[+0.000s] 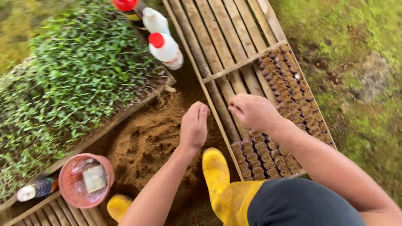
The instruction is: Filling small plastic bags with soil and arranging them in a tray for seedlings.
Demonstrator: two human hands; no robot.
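Soil pots (pixel 261 157) fill right, near part of slatted wooden rack (pixel 226 37) — small dark cylinders packed in rows. Right hand (pixel 253 111) hovers above them, fingertips pinched together; contents too small to tell. Left hand (pixel 194 125) loosely curled, empty-looking, over brown soil heap (pixel 146 142). Judged step — dropping something into pots; next calls for precise placement over single pot. Seedling bed (pixel 71 79) far left.

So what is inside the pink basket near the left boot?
The pink basket holds crumpled clear plastic and a small pale packet. Anything under the plastic and packet is hidden, so the basket's bottom cannot be seen.
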